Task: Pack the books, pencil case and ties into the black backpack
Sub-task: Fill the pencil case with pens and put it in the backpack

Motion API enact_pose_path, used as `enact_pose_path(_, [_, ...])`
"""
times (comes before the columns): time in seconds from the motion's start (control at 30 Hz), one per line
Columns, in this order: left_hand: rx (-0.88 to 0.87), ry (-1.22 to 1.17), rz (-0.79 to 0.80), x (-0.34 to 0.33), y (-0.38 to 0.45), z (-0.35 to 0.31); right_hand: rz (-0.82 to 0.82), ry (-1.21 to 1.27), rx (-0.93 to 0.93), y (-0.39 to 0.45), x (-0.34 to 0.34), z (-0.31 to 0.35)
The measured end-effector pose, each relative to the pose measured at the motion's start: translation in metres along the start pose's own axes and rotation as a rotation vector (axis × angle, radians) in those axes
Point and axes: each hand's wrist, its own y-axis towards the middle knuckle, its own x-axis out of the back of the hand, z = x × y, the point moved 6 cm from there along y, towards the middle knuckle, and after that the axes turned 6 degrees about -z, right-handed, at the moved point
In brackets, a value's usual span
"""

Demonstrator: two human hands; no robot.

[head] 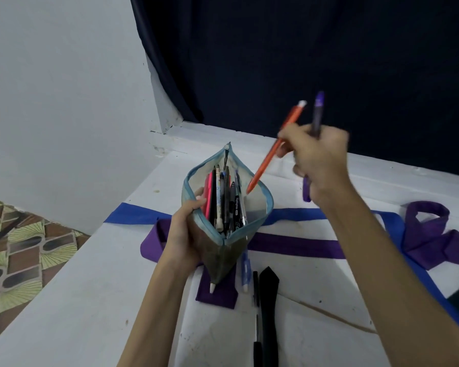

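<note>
Left hand (182, 231) is gripping the left wall of the grey mesh pencil case with light-blue zip edging (260, 205), fingers curled round the rim, thumb hooked inside. The case is standing upright above the white wooden table (90, 300), mouth gaping wide. Roughly seven or eight pens are sitting inside; exact count is hard, they overlap. One pink, one white patterned, the rest dark.

Right hand (321, 160), at 2 o'clock from the case, is clutching 2 pens, fingers closed around both: one orange plastic pen with white cap end (273, 152), tip pointing down into the case mouth without touching the contents, and one dark pen with purple top (317, 115) sticking up at 12 o'clock from the fist. Hand is motion-blurred.

Loose pens on the table: 2 showing. One blue-and-white pen (245, 271) is lying at 6 o'clock from the case, one black pen (256, 313) just beside it to the right.

Ties, 3 colours: the purple fabric tie (297, 245) is running under the case from 9 to 3 o'clock with a looped knot at far right; the blue fabric tie (294, 214) is crossing behind it; the black fabric tie (268, 308) is lying at 5 o'clock, pointed end toward the case.

Backpack and books are out of frame.
</note>
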Motion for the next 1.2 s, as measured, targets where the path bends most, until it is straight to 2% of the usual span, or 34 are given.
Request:
enact_pose_path(0.17, [-0.04,0.043,0.041,-0.006,0.0,0.002,0.405,-0.492,-0.106,-0.018,-0.042,-0.036])
enact_pose_path(0.27, [-0.05,0.063,0.04,-0.006,-0.001,0.001,0.481,-0.666,-0.104,-0.022,-0.046,-0.046])
enact_pose_path(0.33, [-0.035,0.071,0.025,-0.003,-0.001,0.001,0.448,-0.642,-0.068,-0.021,-0.047,-0.043])
enact_pose_path(0.43, [-0.001,0.049,0.001,0.0,-0.001,0.002,0.369,-0.477,-0.068,-0.015,-0.045,-0.029])
enact_pose_path(0.53, [0.006,0.03,-0.017,0.002,-0.001,0.001,0.453,-0.378,-0.13,-0.019,-0.049,-0.022])
enact_pose_path(0.63, [0.012,0.025,-0.017,0.001,-0.002,0.002,0.494,-0.453,-0.107,-0.024,-0.057,-0.024])
enact_pose_path(0.8, [0.009,0.027,-0.024,-0.001,-0.005,-0.002,0.424,-0.588,-0.014,-0.018,-0.065,-0.032])
enact_pose_path(0.9, [0.032,-0.004,-0.048,0.004,-0.006,-0.006,0.439,-0.561,0.035,-0.02,-0.066,-0.025])
enact_pose_path(0.97, [0.023,-0.055,-0.04,0.011,-0.009,-0.015,0.368,-0.416,0.063,-0.018,-0.058,-0.014])
enact_pose_path(1.07, [-0.051,-0.095,-0.033,0.025,-0.013,-0.034,0.173,-0.232,0.051,-0.008,-0.034,-0.017])
enact_pose_path(1.13, [-0.084,-0.082,-0.07,0.037,-0.015,-0.044,0.142,-0.333,0.008,-0.005,-0.026,-0.04])
enact_pose_path(1.2, [-0.099,-0.07,-0.101,0.047,-0.018,-0.05,0.242,-0.571,-0.062,-0.009,-0.027,-0.076])
